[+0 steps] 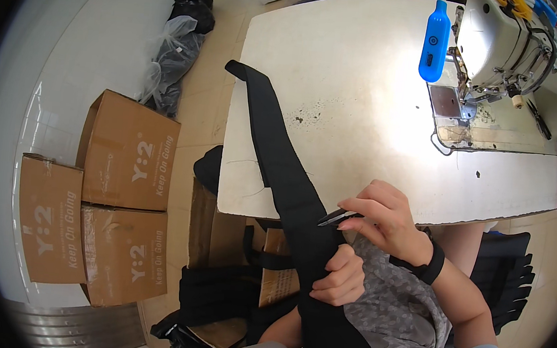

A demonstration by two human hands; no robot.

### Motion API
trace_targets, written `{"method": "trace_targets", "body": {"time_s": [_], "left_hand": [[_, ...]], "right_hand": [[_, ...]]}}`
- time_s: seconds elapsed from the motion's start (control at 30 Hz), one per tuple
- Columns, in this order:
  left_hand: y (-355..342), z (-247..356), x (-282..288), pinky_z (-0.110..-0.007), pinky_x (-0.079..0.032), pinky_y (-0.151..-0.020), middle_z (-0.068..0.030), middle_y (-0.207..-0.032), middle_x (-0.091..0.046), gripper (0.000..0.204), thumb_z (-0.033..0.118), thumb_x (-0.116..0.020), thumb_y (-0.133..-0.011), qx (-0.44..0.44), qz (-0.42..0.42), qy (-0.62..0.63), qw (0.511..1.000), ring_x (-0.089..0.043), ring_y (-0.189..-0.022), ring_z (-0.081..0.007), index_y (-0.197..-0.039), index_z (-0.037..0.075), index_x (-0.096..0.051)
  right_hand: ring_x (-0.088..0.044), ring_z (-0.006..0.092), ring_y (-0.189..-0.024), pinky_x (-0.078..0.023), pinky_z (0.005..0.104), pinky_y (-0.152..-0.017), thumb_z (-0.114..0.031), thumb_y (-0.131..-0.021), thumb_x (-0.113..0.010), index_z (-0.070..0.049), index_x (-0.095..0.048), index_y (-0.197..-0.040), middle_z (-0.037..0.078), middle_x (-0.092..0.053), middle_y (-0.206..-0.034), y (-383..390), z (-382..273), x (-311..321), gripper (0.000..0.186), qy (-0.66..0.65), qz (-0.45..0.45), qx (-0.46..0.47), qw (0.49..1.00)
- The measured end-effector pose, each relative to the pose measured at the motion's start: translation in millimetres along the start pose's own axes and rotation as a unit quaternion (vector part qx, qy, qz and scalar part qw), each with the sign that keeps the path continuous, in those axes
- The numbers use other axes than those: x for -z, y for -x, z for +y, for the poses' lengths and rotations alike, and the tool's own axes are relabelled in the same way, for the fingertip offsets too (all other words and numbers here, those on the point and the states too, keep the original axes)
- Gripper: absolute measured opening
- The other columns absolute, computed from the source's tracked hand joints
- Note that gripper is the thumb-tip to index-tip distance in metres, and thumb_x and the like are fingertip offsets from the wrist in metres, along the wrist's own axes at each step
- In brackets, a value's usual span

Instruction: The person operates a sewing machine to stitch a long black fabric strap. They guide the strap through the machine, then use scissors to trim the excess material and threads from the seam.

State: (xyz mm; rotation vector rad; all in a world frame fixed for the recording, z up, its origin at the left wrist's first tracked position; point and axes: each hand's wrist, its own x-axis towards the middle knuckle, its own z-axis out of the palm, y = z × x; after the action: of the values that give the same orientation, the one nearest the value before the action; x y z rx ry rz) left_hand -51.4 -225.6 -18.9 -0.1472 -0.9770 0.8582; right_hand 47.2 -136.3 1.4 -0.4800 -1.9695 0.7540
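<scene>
A long black fabric strap (280, 154) runs from the white table (354, 81) down across my lap. My left hand (341, 277) grips the strap just below the table's front edge. My right hand (388, 218) holds small dark thread snips (336, 218) with the tips at the strap's edge. A black band sits on my right wrist. Grey patterned cloth covers my lap under the strap.
A sewing machine (512, 49) stands at the table's far right with a blue oblong device (435, 41) beside it. Three brown cardboard boxes (126, 152) are stacked on the floor at left, black bags (180, 44) behind them. More black straps (213, 292) lie in a box below the table.
</scene>
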Motion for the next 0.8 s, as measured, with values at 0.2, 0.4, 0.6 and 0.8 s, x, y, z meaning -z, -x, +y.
{"method": "trace_targets", "body": {"time_s": [0.2,0.4,0.6,0.8], "left_hand": [[-1.4,-0.6,1.3,-0.02,-0.029,-0.03,-0.0059,-0.045,-0.042,0.025,-0.006,-0.032,-0.093,0.006,-0.009,0.01,1.0,-0.046,-0.034,-0.0136,-0.071,0.005,-0.03],[-1.0,-2.0,1.0,-0.02,-0.029,-0.03,-0.006,-0.044,-0.041,0.025,-0.006,-0.032,-0.094,0.0,-0.005,0.012,1.0,-0.046,-0.034,-0.0137,-0.071,0.005,-0.03],[-1.5,-3.0,2.5,-0.02,-0.03,-0.03,-0.0062,-0.045,-0.041,0.025,-0.005,-0.032,-0.094,0.0,-0.008,0.017,1.0,-0.046,-0.034,-0.0141,-0.071,0.005,-0.03],[0.2,3.0,-1.6,-0.022,-0.033,-0.028,-0.0086,-0.044,-0.045,0.021,0.009,-0.037,-0.098,-0.046,0.026,-0.026,0.998,-0.049,-0.033,-0.0161,-0.078,0.003,-0.033]], "right_hand": [[-0.048,0.0203,-0.063,-0.038,0.0324,-0.056,-0.022,-0.074,-0.073,-0.009,-0.064,-0.091,0.003,-0.048,-0.068,-1.1,1.3,1.4,0.023,-0.002,-0.005,0.006,1.0],[-0.048,0.0202,-0.063,-0.038,0.0323,-0.056,-0.022,-0.074,-0.073,-0.009,-0.065,-0.09,0.003,-0.048,-0.067,-0.6,2.4,1.6,0.023,-0.005,-0.003,0.006,1.0],[-0.049,0.0204,-0.063,-0.039,0.0318,-0.057,-0.022,-0.074,-0.073,-0.009,-0.064,-0.09,0.003,-0.05,-0.069,0.8,3.2,1.4,0.023,-0.013,-0.007,-0.001,1.0],[-0.045,0.0127,-0.062,-0.037,0.0264,-0.056,-0.021,-0.082,-0.071,-0.004,-0.059,-0.102,0.002,-0.051,-0.071,5.6,1.0,3.0,0.029,-0.155,0.04,-0.191,0.968]]}}
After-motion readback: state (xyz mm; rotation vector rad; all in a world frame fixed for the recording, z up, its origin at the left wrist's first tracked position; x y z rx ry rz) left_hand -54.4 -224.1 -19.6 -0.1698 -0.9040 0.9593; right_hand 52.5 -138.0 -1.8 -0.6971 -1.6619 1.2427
